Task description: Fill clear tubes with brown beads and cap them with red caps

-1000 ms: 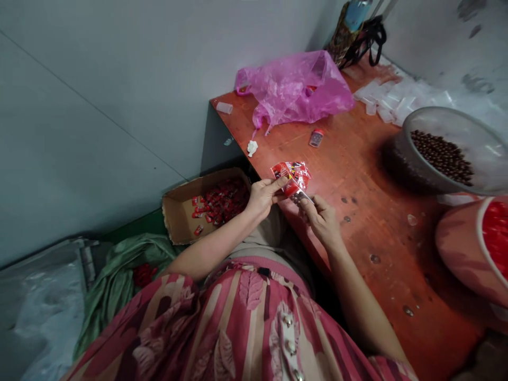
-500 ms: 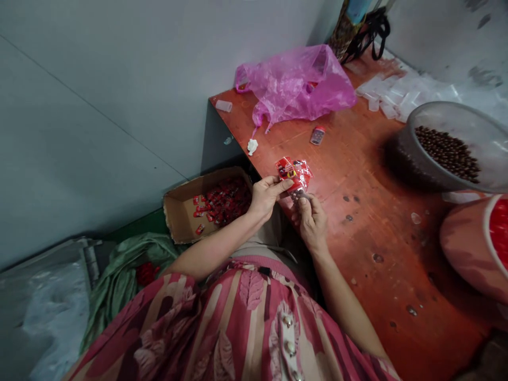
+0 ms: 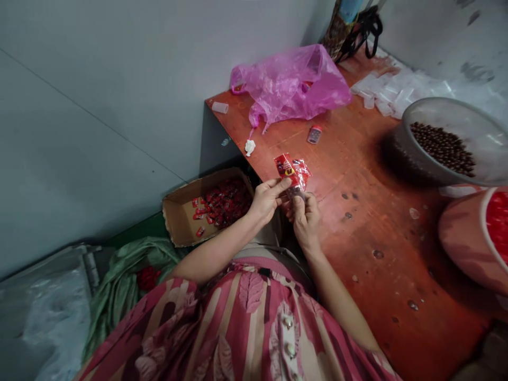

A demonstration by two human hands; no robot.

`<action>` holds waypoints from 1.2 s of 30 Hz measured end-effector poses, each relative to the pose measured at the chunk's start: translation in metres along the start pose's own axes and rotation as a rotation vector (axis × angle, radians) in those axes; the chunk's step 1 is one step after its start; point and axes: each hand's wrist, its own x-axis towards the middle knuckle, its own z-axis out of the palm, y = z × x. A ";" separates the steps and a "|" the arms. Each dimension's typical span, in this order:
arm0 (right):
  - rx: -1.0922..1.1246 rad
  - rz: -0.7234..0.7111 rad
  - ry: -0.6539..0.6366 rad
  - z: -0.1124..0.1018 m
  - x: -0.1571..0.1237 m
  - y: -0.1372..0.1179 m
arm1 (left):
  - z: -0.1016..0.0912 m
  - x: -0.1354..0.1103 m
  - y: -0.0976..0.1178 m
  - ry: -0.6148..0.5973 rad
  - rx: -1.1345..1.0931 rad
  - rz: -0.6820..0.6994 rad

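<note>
My left hand (image 3: 265, 202) pinches several red printed plastic wrappers (image 3: 284, 164), fanned out above the table's near edge. Close against them, my right hand (image 3: 306, 222) is closed on a small clear container (image 3: 296, 192) that seems to have dark brown balls in it. Its top end meets the wrappers; whether it sits inside one I cannot tell. A similar small container with a red cap (image 3: 315, 134) lies on the reddish table (image 3: 341, 254) beyond my hands. Below and left of my left hand stands a cardboard box (image 3: 171, 214) with many red-wrapped pieces in it.
A crumpled pink plastic bag (image 3: 293, 84) lies at the back, near a clear empty container (image 3: 219, 108) and a white wad (image 3: 250, 147). To the right are a bowl of brown balls (image 3: 442, 149), a pink tub of red pieces (image 3: 460, 238) and a pile of clear containers (image 3: 397, 92).
My right hand has shifted slightly left and up with the small container, closer to the wrappers. My left hand keeps its hold. The whole view has moved a little.
</note>
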 end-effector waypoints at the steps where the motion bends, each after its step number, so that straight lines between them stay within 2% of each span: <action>1: -0.038 -0.025 0.010 0.000 -0.001 0.002 | -0.001 0.002 0.000 0.003 -0.015 -0.014; 6: -0.154 -0.059 0.058 -0.001 -0.005 0.007 | -0.004 0.011 -0.006 -0.010 0.024 -0.057; 8: -0.056 -0.001 0.048 0.000 -0.005 0.005 | -0.005 0.012 -0.007 -0.045 0.053 -0.062; 12: 0.326 0.180 -0.093 0.005 -0.005 -0.002 | -0.010 0.012 -0.005 -0.193 0.153 -0.139; 15: 0.384 0.197 -0.116 0.005 -0.006 -0.003 | -0.013 0.011 -0.002 -0.252 0.206 -0.157; 17: 0.253 0.145 -0.046 0.002 -0.006 -0.002 | -0.014 0.011 -0.002 -0.204 0.274 -0.064; 19: 0.135 0.092 0.030 0.000 -0.005 -0.002 | -0.014 0.008 -0.005 -0.079 0.382 0.092; 22: 0.238 0.133 -0.033 0.000 -0.003 -0.005 | -0.011 0.003 -0.009 0.055 0.463 0.212; 25: 0.358 0.184 -0.110 0.004 -0.003 -0.008 | -0.006 -0.001 -0.011 0.047 0.331 0.137; 28: 0.204 0.089 -0.015 0.006 -0.007 -0.007 | -0.003 -0.001 -0.011 0.028 0.138 0.045; 31: 0.096 0.012 0.015 0.006 -0.010 -0.004 | -0.003 -0.001 -0.010 -0.024 0.097 -0.035; 36: 0.474 0.131 -0.081 0.009 -0.009 -0.001 | -0.007 -0.006 -0.008 -0.202 0.210 -0.138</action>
